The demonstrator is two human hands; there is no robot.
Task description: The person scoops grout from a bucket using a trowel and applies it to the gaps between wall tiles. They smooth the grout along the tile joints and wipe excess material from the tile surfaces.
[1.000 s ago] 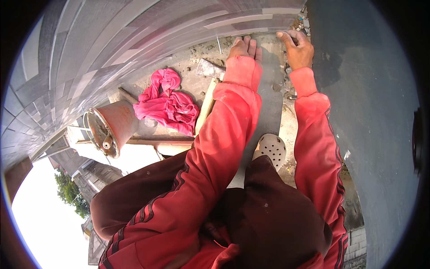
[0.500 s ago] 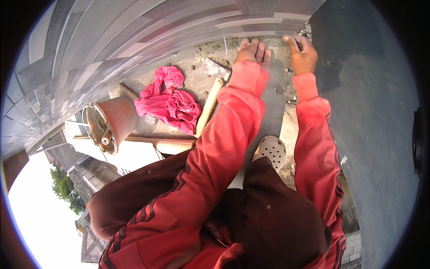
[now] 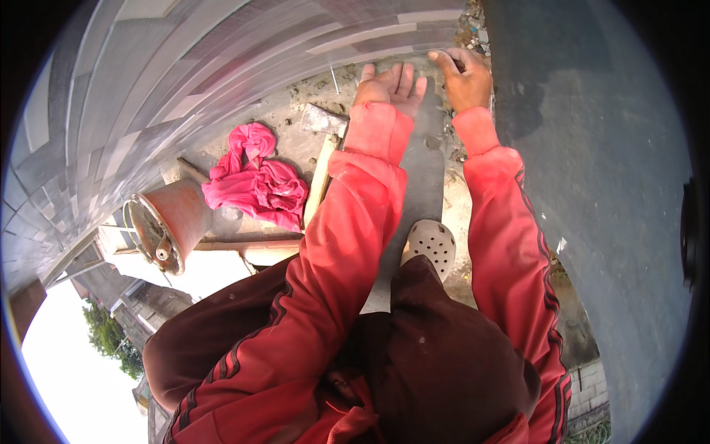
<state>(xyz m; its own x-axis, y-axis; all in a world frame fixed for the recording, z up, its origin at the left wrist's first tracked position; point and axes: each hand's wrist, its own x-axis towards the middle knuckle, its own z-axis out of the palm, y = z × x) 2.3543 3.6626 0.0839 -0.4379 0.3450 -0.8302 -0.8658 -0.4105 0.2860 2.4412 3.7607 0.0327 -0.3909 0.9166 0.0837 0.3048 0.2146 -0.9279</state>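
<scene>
My left hand (image 3: 390, 87) is palm up at the foot of the tiled wall (image 3: 355, 41), its fingers apart and nothing visible in them. To its right, my right hand (image 3: 469, 80) has curled fingers, with the thumb stretched toward the wall base; whatever it may pinch cannot be made out. A thin metal pin (image 3: 334, 80) stands by the wall, left of my left hand. Beside my left forearm lies a hatchet-like tool (image 3: 322, 120) with a wide grey head and pale wooden handle. A crumpled pink cloth (image 3: 259, 185) lies left of it.
A dirty bucket (image 3: 181, 211) with a wire handle and a mortar-smeared inside stands at the left. My pale clog (image 3: 430, 248) rests on a grey strip of floor. A smooth dark grey surface (image 3: 584, 185) borders the right side. Rubble (image 3: 473, 29) lies at the far corner.
The view has shifted, so the wall, cloth, bucket and both hands appear farther left. My left hand's fingers look more spread; my right hand keeps its curled shape near the wall.
</scene>
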